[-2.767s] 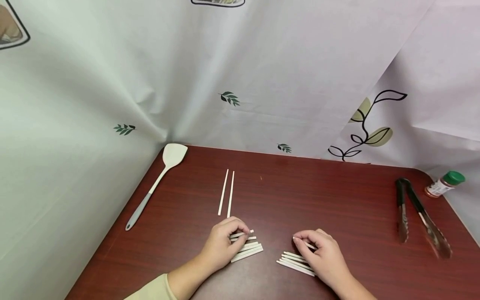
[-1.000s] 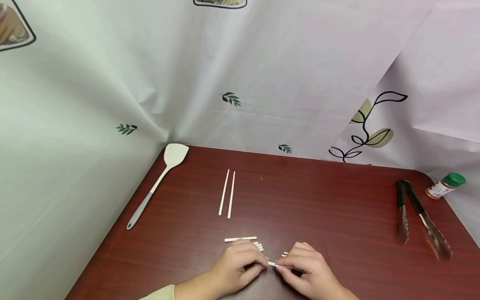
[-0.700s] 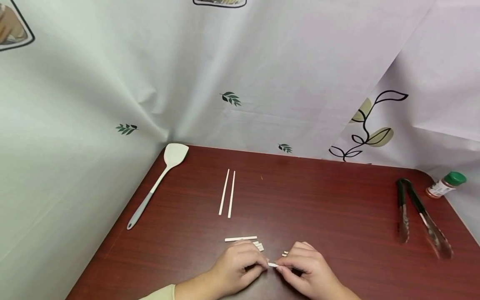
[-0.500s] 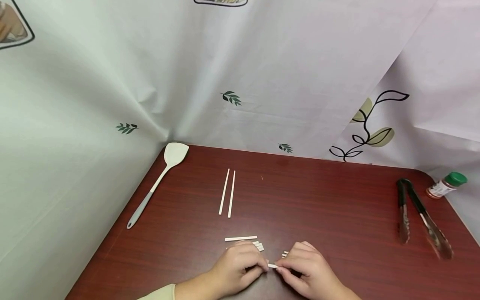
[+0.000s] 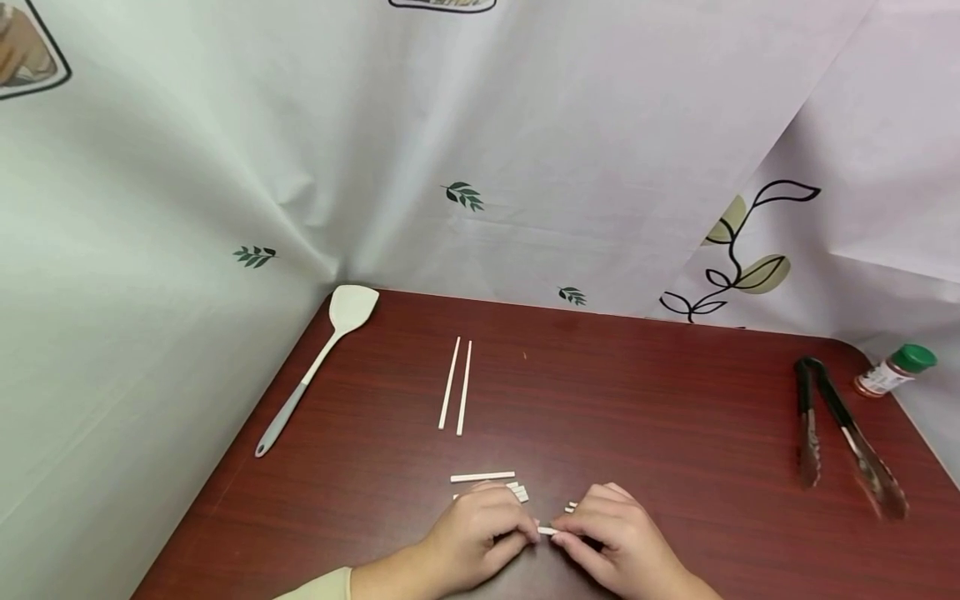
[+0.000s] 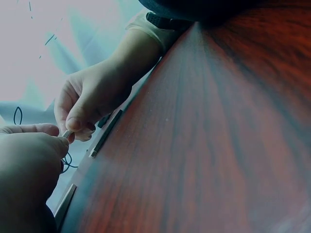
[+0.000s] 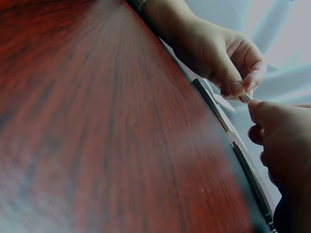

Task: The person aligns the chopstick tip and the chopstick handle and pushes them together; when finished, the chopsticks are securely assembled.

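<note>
In the head view, my left hand and right hand meet low on the table, thumbs and fingertips pinching. A short stretch of white chopstick shows between them, its rest hidden in the hands; the left hand pinches one end, the right the other. Both wrist views show the fingertips nearly touching around this chopstick piece, just above the tabletop. Short chopstick halves lie partly under my left hand, with a single half just beyond. Ends of more halves peek out behind my right hand.
Two long white chopsticks lie side by side farther up the table. A white spatula with a grey handle lies at the left edge. Black-handled metal tongs and a green-capped spice jar are at the right. Patterned cloth hangs behind.
Compared with 2.8 seconds ago, my hands have left the two piles and come together, pinching the chopstick piece between them. Over the last second they have barely moved.
</note>
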Tool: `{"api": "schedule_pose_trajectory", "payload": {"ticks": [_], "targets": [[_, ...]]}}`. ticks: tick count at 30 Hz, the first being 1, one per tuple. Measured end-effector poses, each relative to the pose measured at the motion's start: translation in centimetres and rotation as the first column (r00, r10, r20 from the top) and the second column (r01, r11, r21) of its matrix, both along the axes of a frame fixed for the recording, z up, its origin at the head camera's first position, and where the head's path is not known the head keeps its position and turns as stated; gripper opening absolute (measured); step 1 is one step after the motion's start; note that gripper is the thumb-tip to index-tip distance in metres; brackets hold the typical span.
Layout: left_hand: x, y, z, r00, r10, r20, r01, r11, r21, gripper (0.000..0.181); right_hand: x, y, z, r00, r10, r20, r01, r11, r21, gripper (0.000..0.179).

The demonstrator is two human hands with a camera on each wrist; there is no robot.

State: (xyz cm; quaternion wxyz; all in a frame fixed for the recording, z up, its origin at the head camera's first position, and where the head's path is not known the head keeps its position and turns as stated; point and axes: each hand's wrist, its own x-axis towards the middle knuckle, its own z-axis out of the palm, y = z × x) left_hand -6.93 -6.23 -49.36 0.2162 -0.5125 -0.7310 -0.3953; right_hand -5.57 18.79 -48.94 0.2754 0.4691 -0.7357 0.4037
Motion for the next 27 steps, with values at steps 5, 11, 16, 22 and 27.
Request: {"api": "schedule_pose_trajectory", "payload": {"ticks": [5, 11, 16, 22, 27], "targets": [[0.1, 0.0, 0.2, 1.0, 0.023, 0.008, -0.022, 0.999, -0.023, 0.024, 0.0, 0.1, -0.3, 1.0, 0.004, -0.009, -0.004, 1.0, 0.003, 0.006], [0.2, -0.1, 0.2, 0.999, 0.034, 0.02, -0.033, 0.999, -0.033, 0.029, -0.1, -0.2, 0.1, 0.999, 0.02, -0.025, -0.02, 1.0, -0.01, 0.008], [0.1, 0.0, 0.2, 1.0, 0.021, 0.012, -0.021, 0.999, -0.034, 0.028, 0.0, -0.6, 0.9, 0.999, 0.018, -0.03, -0.019, 0.999, -0.026, 0.014], [0.2, 0.0, 0.1, 1.0, 0.014, 0.021, -0.013, 0.999, -0.038, 0.026, 0.1, -0.8, 0.9, 0.999, 0.021, -0.026, -0.021, 0.999, -0.032, 0.014], [0.2, 0.1, 0.1, 1.0, 0.018, 0.019, -0.017, 0.999, -0.04, 0.025, 0.1, -0.7, 0.4, 0.999, 0.025, -0.026, -0.026, 0.999, -0.024, 0.008]]}}
